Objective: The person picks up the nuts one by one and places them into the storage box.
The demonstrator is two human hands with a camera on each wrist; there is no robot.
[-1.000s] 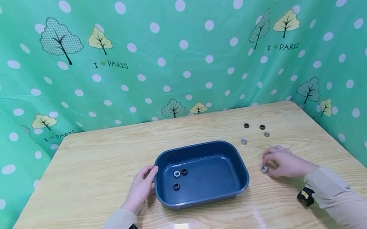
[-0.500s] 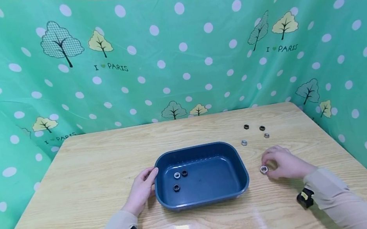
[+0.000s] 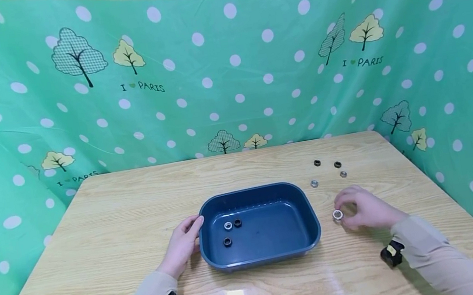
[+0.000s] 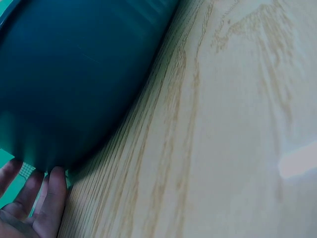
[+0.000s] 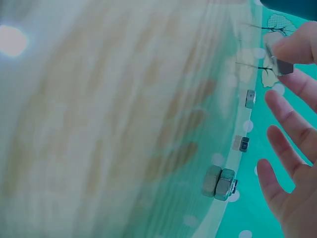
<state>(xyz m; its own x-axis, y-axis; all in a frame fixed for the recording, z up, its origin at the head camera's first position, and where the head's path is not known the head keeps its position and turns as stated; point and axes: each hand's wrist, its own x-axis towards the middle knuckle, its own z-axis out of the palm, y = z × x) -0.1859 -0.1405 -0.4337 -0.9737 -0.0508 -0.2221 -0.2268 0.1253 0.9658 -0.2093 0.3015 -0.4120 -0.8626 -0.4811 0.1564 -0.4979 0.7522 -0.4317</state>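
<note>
A dark blue plastic tub (image 3: 260, 238) stands on the table. My left hand (image 3: 183, 242) grips its left wall, with the thumb at the rim and the fingers (image 4: 52, 203) against the outside. Inside the tub's left part lie a silver nut (image 3: 228, 226) and two black nuts, one farther back (image 3: 237, 223) and one nearer (image 3: 227, 242). To the right of the tub my right hand (image 3: 362, 209) pinches a silver hex nut (image 3: 337, 215) between thumb and index finger. In the right wrist view this nut (image 5: 284, 67) appears above the table surface, the other fingers spread.
Behind the right hand lie two silver nuts, one nearer the tub (image 3: 314, 184) and one farther right (image 3: 343, 174). Two black nuts, one left (image 3: 317, 162) and one right (image 3: 337, 164), sit farther back. A polka-dot curtain (image 3: 187, 63) encloses the wooden table (image 3: 127, 215).
The nut in my right hand has tilted so its hole faces the head camera, and it has risen slightly and shifted a little left. My left hand and the tub have stayed put.
</note>
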